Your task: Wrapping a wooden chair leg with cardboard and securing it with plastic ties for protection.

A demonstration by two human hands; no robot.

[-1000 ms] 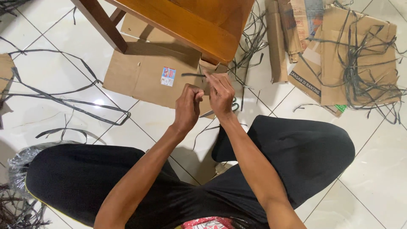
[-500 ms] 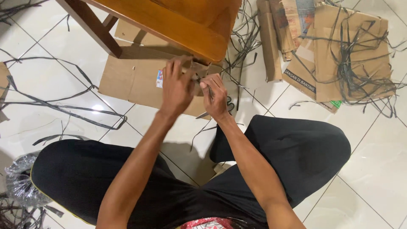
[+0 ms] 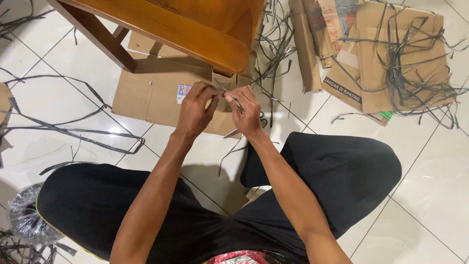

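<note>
Flat brown cardboard sheet (image 3: 151, 95) lies on the white tiled floor (image 3: 430, 176) at about 11 o'clock from the hands, with a small red-and-blue sticker (image 3: 183, 91) near its right end. At 2 o'clock there's a pile of folded cardboard boxes (image 3: 391, 58), one with a dark printed strip along its edge and a green tag (image 3: 387, 115) poking out, all tangled with grey plastic strapping (image 3: 415, 73). More loose straps (image 3: 73, 132) at 9 o'clock. A wooden table (image 3: 195, 29) sits right above the hands at 12. Left hand (image 3: 194, 110) and right hand (image 3: 245, 111) both have a pinched grip on a thin grey strap piece (image 3: 221, 91) between them, just under the table corner.
</note>
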